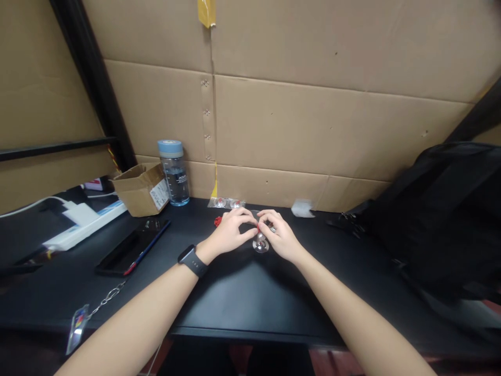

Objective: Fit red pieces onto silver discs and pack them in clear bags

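Observation:
Both hands meet over the black table, fingertips close together. Between them is a small shiny round piece with a red part on top; its exact kind is not clear. My left hand, with a dark watch on the wrist, pinches toward the red part with thumb and fingertips. From the other side my right hand is closed in a pinch at the same piece, and its fingers partly hide it. Just left of my left hand lies a small red bundle, partly covered. Behind the hands lie clear packets with round silver and red pieces.
A water bottle and an open cardboard box stand at the back left. Nearer are a phone with a chain strap and a power strip. A crumpled white wrapper lies by the cardboard wall; a black backpack fills the right.

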Tool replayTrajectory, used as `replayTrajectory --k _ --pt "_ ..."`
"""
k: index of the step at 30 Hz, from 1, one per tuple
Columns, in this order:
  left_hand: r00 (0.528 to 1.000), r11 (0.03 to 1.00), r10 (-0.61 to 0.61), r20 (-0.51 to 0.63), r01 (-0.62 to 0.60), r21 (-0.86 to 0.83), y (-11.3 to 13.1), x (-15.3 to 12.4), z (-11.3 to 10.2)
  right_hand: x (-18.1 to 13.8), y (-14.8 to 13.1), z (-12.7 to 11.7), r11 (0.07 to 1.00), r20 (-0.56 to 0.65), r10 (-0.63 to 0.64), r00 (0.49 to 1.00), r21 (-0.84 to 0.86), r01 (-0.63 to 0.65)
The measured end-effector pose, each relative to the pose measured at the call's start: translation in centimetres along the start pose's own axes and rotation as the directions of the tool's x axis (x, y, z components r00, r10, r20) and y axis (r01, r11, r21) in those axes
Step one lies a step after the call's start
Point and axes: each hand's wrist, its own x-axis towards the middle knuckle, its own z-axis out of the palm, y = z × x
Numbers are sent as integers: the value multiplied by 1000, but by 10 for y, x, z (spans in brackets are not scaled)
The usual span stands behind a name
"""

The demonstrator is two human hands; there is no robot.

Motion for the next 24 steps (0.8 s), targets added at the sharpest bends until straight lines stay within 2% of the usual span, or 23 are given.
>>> replayTrajectory --k 6,9,14,17,21,24 --pt "999 998 -8 35 10 -56 0 1 3 1 3 2 1000 14 8 1000 -19 -8" --pt "999 999 -36 24 36 -21 -3 1 4 1 6 -1 998 33 8 999 -58 -7" --pt "991 981 -125 55 115 159 -10 1 3 -2 19 -9 968 229 33 973 -249 26" --pt "983 971 -171 63 157 180 -11 1 -1 -5 28 -9 952 305 52 951 -303 45" --pt "975 969 -215 53 206 136 -10 1 -4 -4 31 -7 970 288 65 955 -242 7" --pt "960 960 -276 54 273 55 -10 2 -2 -1 28 -6 988 228 127 965 -111 -104"
